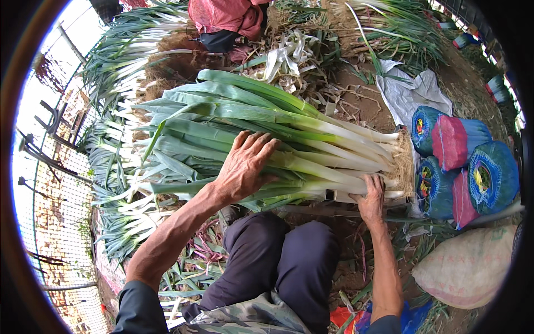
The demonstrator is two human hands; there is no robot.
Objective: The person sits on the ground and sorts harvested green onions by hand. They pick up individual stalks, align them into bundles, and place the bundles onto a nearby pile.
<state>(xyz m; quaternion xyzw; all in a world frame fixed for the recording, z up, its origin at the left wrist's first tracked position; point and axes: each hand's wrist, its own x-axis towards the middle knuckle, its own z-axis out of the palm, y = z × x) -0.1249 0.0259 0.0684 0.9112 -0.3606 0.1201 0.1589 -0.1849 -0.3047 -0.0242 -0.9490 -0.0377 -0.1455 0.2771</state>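
A large pile of long green onions (250,112) lies crosswise in front of my knees, leaves to the left, white stems and fibrous roots to the right. My left hand (249,167) rests on the green leaves near the pile's middle, fingers slightly spread. At the root end, my right hand (371,194) has its fingers bent over the white stem of a green onion (344,179) nearest me; whether it grips it is unclear. Under the roots and stems shows part of a pale, flat-edged support (344,197).
Rows of green onions (125,71) line the left. Wrapped bundles in blue and red netting (450,137) sit at the right, above a stuffed woven sack (469,267). A person in a red top (227,16) is at the top, beside discarded husks (288,58).
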